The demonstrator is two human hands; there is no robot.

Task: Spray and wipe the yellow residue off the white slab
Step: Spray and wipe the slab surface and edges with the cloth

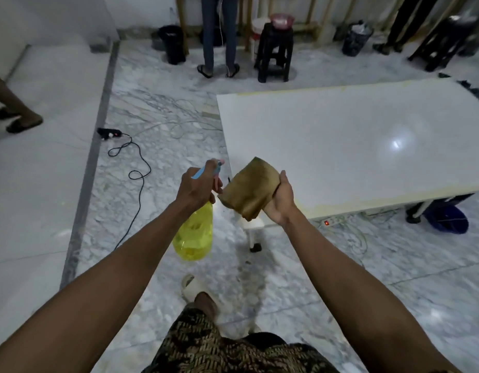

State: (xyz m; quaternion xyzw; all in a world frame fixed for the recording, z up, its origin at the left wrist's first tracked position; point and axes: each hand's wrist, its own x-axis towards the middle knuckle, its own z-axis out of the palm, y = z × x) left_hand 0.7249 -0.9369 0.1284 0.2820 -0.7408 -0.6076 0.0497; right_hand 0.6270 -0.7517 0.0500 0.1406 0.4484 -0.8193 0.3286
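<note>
Beside the white slab (pixel 354 146), my left hand (pixel 196 188) grips the spray bottle (pixel 194 235), my right hand (pixel 280 201) clutches the cloth (pixel 250 188); yellow residue (pixel 367 204) rims its edges. Next: aim and spray.

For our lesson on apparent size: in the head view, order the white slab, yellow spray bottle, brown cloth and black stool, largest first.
1. White slab
2. Yellow spray bottle and brown cloth: alike
3. Black stool, though farther away

White slab (pixel 340 146) runs past the right edge.
</note>
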